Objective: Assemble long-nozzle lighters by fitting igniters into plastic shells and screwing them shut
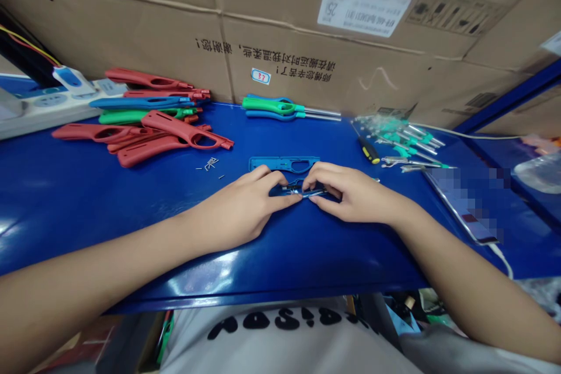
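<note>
Both my hands meet over a blue lighter half-shell (pixel 298 188) with small dark and metal parts in it; my fingers cover much of it. My left hand (pixel 245 204) grips its left part with thumb and fingers bent. From the right, my right hand (pixel 350 191) pinches the same piece, its fingertips close to those of the left. Just beyond them lies another blue half-shell (pixel 274 165), hollow side up. A few small screws (pixel 211 163) are scattered on the blue table (pixel 280 263) left of it.
Red, blue and green lighter shells (pixel 164 134) are piled at the left by a power strip (pixel 48 102). Lighters with metal tubes (pixel 280 108) lie against the cardboard box (pixel 166 29). At right are a screwdriver (pixel 368 151), lighter inner parts (pixel 407 137) and a cabled phone (pixel 464 204).
</note>
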Tool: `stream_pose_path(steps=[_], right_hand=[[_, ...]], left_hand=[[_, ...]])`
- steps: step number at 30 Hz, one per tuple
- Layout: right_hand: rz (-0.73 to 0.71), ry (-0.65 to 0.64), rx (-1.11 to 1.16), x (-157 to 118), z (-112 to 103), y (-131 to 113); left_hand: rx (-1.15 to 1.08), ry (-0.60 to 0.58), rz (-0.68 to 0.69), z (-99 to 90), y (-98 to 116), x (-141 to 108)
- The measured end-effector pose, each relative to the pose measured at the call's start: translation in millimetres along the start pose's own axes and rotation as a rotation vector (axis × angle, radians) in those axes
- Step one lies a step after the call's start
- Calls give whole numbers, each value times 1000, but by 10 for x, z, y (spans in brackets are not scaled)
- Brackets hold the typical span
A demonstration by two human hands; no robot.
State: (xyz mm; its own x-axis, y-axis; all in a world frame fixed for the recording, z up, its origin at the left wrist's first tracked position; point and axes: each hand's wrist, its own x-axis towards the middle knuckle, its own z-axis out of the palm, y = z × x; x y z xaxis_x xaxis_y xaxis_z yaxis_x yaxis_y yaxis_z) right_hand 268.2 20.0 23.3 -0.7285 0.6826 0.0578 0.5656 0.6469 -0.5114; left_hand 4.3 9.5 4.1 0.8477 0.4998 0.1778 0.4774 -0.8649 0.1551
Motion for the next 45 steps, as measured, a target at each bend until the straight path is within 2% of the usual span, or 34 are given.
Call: stream_pose_path(steps=[10, 16, 22, 26, 32, 40, 45], right_hand=[[37, 48, 31, 27, 16, 21], [13, 41, 33, 37, 25, 34], [-54, -64, 112, -6, -66, 6], [-43, -55, 141, 9, -65, -6], [60, 74, 80, 65, 30, 29], [-54, 39, -30, 42, -7, 19], [-68, 35, -123, 44, 19, 0]], left_hand=[[19, 9, 5, 13, -7, -2], [24, 2, -4, 17, -1, 7], [32, -4, -2, 15, -6, -1], [29, 9, 3, 19, -4, -2], [38, 35, 8, 49, 10, -18], [92, 35, 25, 66, 33, -51], [135, 33, 32, 52, 47, -27]])
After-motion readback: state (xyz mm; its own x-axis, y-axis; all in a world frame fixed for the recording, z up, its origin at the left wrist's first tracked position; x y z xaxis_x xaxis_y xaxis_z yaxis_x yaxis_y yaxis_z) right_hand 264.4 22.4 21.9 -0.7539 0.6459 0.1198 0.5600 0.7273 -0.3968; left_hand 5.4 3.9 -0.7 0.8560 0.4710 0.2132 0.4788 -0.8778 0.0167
